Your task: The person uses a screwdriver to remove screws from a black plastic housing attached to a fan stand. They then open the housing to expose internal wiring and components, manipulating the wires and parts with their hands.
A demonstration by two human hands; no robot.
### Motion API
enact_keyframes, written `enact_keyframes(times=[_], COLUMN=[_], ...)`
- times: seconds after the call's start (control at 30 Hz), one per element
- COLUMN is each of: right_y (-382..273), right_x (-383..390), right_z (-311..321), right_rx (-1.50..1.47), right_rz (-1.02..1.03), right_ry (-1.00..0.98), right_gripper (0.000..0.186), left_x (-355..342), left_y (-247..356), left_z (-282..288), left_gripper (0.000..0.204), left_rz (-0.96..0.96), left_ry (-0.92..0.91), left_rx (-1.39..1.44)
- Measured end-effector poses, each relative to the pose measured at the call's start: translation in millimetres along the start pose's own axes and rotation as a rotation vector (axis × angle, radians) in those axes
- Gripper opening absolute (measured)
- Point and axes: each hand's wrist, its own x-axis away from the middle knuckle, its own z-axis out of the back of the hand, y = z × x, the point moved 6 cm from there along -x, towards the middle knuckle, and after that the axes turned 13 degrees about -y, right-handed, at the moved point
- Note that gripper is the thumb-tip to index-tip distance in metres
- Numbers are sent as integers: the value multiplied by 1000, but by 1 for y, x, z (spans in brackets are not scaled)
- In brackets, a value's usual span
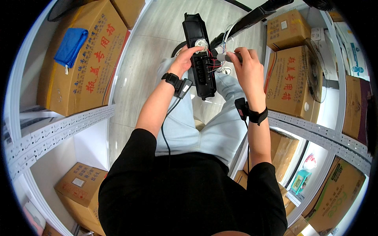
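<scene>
Two metal shelving racks (65, 131) flank the seated person, loaded with cardboard cartons (84, 92), so a wide elbow swing could knock a box or the round wire fan grille (315, 74) beside the right-hand stack. Light-blue trousered legs (179, 131) spread below the work; a dropped part could fall between them to the floor.

Beyond the knees slants a long black column (252, 19), with loose white and blue leads (225, 37) near it. If those are fixed at both ends, pulling the work away could strain them.

The long black plastic housing (205, 84) is up in front of the knees, its slotted, ribbed inner side showing. The left hand (183, 61) grips it by its left edge, thumb across the face, other fingers mostly hidden behind. That one-sided hold could let the housing twist under a push from the right.

The right hand (249, 69) has its fingers curled closed around a grey cylindrical tool (223, 58); its working end is too small to make out. A slip could jab the left thumb, crack the white round component (201, 44) beneath it, or tear off the thin red wires (213, 59), since tool and wires crowd together.
</scene>
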Motion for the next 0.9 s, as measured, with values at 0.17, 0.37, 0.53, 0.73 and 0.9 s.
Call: enact_keyframes(times=[0.17,0.37,0.53,0.73,0.9], right_y=[-8,-2,-8,0,2], right_x=[3,-1,6,5,3], right_z=[9,3,14,7,7], right_rx=[-140,-54,-234,-164,-135], right_rz=[255,35,286,126,124], right_ry=[123,20,208,64,105], right_gripper=[33,33,27,30,29], left_x=[0,0,-1,0,0], left_y=[0,0,-2,-2,-1], left_z=[-1,-3,2,-2,-1], left_gripper=[22,19,22,23,22], left_rz=[4,9,14,5,1], left_ry=[-1,-30,-29,-21,-30], left_rx=[11,-6,20,12,23])
